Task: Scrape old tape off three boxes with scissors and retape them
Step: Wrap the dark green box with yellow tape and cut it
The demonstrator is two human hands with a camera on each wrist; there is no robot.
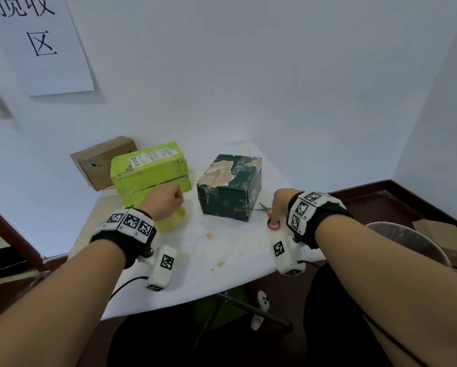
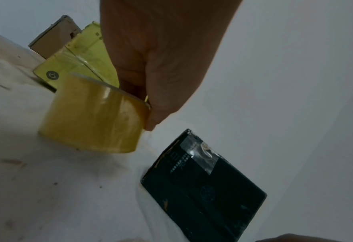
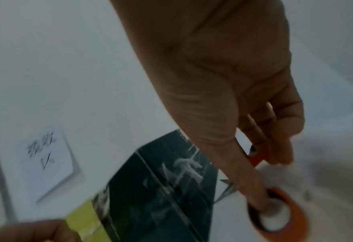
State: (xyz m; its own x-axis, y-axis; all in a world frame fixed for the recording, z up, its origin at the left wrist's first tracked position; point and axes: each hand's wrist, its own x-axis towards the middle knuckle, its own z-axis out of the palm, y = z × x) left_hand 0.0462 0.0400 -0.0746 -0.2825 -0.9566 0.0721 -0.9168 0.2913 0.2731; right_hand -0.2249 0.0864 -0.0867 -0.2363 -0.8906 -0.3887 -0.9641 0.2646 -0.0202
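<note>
Scissors (image 1: 268,223): lying flat on the table (image 1: 222,250) directly under the right hand (image 1: 281,205), just right of the dark box (image 1: 228,186). One finger threaded through a red handle loop, the others curled at the second handle; blades apparently a little apart. Long axis running from the loops beneath the fingers away and leftward, tips aimed at the dark box's lower corner. Left hand (image 1: 166,201) clamped on the yellow tape roll (image 2: 92,117), green box (image 1: 149,170) just beyond its knuckles.

Risks, as judged: lifting by one loop could let the scissors swing or drop, so seat both handles first. Scraping with the point could gouge the already torn cardboard. Unbraced, the box could slide.
</note>
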